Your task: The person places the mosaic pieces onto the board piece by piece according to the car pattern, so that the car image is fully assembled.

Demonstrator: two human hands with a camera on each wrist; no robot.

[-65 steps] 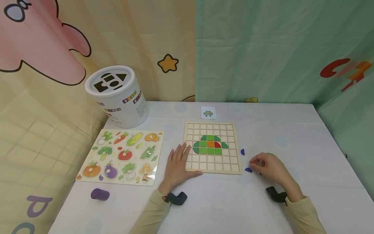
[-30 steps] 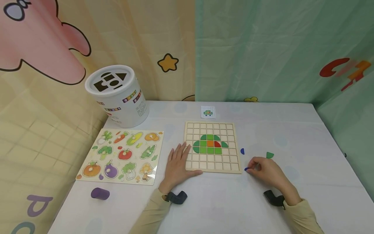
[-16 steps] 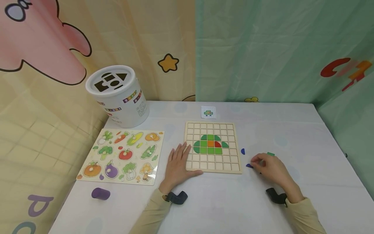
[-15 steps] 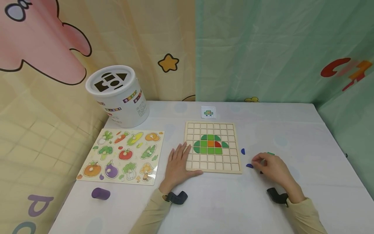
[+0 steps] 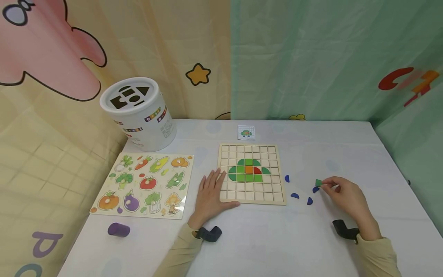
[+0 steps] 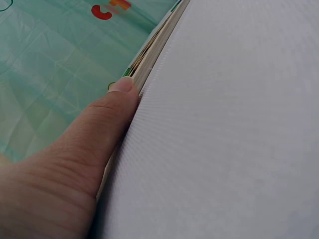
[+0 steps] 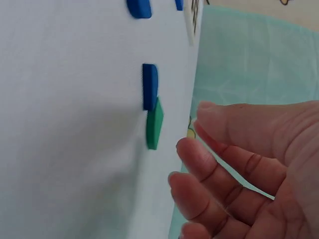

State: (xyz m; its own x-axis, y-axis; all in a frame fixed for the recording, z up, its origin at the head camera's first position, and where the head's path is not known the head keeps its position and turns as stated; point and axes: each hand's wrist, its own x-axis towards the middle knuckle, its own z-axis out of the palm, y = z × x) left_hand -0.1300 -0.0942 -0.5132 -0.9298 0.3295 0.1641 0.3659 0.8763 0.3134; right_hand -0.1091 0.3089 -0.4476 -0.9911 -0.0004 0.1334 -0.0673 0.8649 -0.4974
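Observation:
My left hand lies with straight, spread fingers at the left edge of the wooden grid board, its thumb along the near edge. Close up in the left wrist view, the thumb presses against the board's side. Green, orange and red tiles form a car-like shape in the grid. To the board's right, my right hand has its fingertips beside a green tile. The right wrist view shows thumb and fingers loosely bent, holding nothing, apart from the green tile and a blue half-round tile.
Several blue half-round tiles lie between board and right hand. Behind the board is a small picture card. At left are a vegetable puzzle board, a white shape-sorter bucket and a purple cylinder.
My right hand has let go of a blue half-round tile, slightly shifted, and moved right to the green tile, uncovering other blue tiles. My left hand has stayed put.

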